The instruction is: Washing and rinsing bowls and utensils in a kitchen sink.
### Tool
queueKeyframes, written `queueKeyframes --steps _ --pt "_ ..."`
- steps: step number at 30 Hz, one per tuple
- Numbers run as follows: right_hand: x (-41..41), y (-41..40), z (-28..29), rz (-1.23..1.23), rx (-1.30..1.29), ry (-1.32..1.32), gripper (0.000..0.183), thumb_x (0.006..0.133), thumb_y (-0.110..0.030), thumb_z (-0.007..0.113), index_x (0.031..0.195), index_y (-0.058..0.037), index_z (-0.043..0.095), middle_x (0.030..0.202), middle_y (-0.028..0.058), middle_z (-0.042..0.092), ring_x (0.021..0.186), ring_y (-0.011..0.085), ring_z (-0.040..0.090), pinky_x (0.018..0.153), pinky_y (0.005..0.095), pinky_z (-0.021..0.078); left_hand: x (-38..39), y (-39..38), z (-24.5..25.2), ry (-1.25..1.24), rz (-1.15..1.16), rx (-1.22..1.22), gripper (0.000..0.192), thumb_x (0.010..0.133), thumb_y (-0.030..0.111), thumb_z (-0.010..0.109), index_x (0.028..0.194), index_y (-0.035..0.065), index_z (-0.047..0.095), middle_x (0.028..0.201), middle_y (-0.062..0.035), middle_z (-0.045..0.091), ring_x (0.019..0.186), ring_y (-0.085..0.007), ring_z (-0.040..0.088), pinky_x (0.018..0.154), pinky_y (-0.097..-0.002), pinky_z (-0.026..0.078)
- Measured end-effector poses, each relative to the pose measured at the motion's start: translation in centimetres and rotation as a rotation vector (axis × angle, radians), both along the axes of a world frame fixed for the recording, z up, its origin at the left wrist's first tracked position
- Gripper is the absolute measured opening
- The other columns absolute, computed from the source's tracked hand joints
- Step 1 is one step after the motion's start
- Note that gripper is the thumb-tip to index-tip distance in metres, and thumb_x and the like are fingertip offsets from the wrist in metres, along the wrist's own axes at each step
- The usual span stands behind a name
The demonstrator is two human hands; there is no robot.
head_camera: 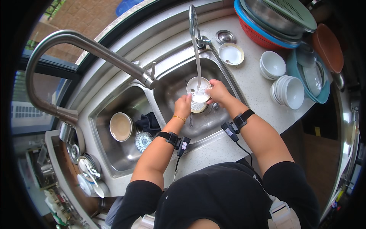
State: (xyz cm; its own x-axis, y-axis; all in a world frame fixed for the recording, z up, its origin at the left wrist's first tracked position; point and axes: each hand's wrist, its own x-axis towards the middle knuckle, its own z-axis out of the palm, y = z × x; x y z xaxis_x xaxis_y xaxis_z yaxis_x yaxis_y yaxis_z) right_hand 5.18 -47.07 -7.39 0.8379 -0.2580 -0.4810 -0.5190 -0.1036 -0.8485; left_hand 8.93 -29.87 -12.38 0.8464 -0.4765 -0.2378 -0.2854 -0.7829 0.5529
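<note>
A small white dish [197,96] with a dark floral mark is tilted between my hands over the right sink basin [177,114]. My left hand [183,106] pinches its near left edge, and my right hand [218,92] grips its right rim. A clear stream from the slim gooseneck tap [192,20] falls into the dish. Directly beneath, a second rimmed dish [199,107] sits in the basin, partly covered by the held one. What looks like a utensil handle [191,120] lies near my left hand.
The left basin holds a cream bowl [120,126], a dark cloth [148,123] and a patterned glass bowl [143,141]. A large tap [94,47] arches above it. Right counter: a shallow dish [231,53], stacked white bowls [294,93], a red colander [254,34] and a teal basin [323,96].
</note>
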Motion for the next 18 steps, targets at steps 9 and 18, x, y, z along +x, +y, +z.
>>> queueKeyframes --steps 9,18 --pt "-2.2 -0.2 2.6 0.309 -0.933 -0.403 0.015 0.075 -0.003 0.048 0.089 -0.007 0.044 0.085 0.0141 0.049 0.068 0.0346 0.056 0.057 0.0432 0.046 -2.6 -1.1 -0.8 -0.291 -0.545 0.506 0.02 0.076 0.017 0.054 0.091 0.0058 0.061 0.097 -0.0104 0.056 0.097 -0.0247 0.05 0.075 -0.0376 0.045" --pt "1.6 -9.2 6.6 -0.424 -0.512 -0.278 0.032 0.074 -0.004 0.048 0.105 0.0013 0.048 0.089 0.0213 0.059 0.064 0.033 0.061 0.068 0.0402 0.0482 -2.0 -0.8 -0.5 -0.274 -0.647 0.462 0.021 0.079 0.014 0.045 0.089 0.0048 0.061 0.096 -0.0103 0.056 0.096 -0.0248 0.051 0.07 -0.0382 0.047"
